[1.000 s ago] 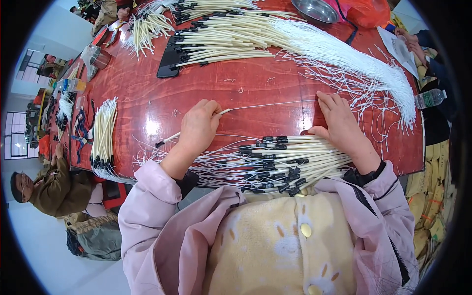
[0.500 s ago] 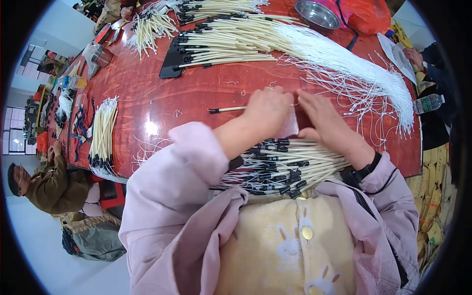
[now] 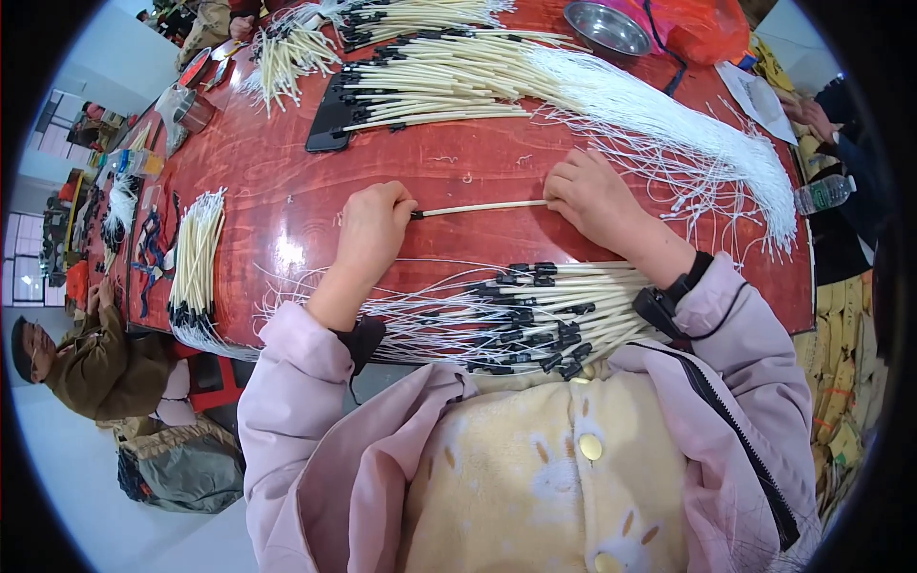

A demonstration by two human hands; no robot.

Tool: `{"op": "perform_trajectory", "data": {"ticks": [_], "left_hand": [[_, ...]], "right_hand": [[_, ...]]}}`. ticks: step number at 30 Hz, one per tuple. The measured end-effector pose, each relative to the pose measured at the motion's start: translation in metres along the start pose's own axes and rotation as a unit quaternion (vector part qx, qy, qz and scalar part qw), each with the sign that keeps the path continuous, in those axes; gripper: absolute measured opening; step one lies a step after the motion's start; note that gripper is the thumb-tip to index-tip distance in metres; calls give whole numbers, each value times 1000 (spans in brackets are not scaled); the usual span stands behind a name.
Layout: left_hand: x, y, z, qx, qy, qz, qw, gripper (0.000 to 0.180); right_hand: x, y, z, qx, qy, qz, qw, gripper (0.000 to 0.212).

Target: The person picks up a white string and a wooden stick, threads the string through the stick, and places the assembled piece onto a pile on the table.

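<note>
Cream and slim, the tube (image 3: pixel 482 207) ends in black; on my feed the left hand (image 3: pixel 374 224) pinches that tip, the right hand (image 3: pixel 594 198) tightly gripping its pale end

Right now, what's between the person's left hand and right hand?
In the head view, a thin cream stick runs between the left hand and the right hand, its black end by the left.

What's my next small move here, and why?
Perhaps hold the cream tube by its black end with the left hand and ease open the right hand: its fingers hide the other end, where the tubes bundled beyond trail white cord.
</note>
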State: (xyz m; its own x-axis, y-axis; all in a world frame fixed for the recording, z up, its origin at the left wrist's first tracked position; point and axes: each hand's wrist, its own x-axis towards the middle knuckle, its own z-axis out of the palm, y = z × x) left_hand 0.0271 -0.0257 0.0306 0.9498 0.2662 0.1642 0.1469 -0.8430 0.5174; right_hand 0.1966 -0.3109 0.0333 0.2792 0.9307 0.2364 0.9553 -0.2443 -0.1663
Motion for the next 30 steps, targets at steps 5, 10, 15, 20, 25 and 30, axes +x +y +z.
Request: {"op": "perform_trajectory", "data": {"ticks": [5, 10, 15, 20, 25, 30], "left_hand": [[-7, -15, -20, 42, 85, -18, 995, 18], [-48, -89, -108, 12, 190, -114, 975, 30], [-131, -146, -176, 187, 146, -167, 957, 26], [-141, -106, -149, 235, 51, -177, 954, 22], [-16, 18, -56, 25, 28, 50, 998, 26], [57, 134, 57, -57, -162, 224, 959, 21]], "right_hand": [[-6, 0, 1, -7, 49, -16, 999, 13], [-40, 8, -54, 54, 24, -13, 998, 14], [-98, -3, -98, 129, -8, 45, 991, 19], [-130, -17, -105, 185, -102, 56, 976, 22], [-123, -8, -96, 98, -4, 94, 991, 24], [-113, -2, -87, 42, 7, 120, 992, 23]]}}
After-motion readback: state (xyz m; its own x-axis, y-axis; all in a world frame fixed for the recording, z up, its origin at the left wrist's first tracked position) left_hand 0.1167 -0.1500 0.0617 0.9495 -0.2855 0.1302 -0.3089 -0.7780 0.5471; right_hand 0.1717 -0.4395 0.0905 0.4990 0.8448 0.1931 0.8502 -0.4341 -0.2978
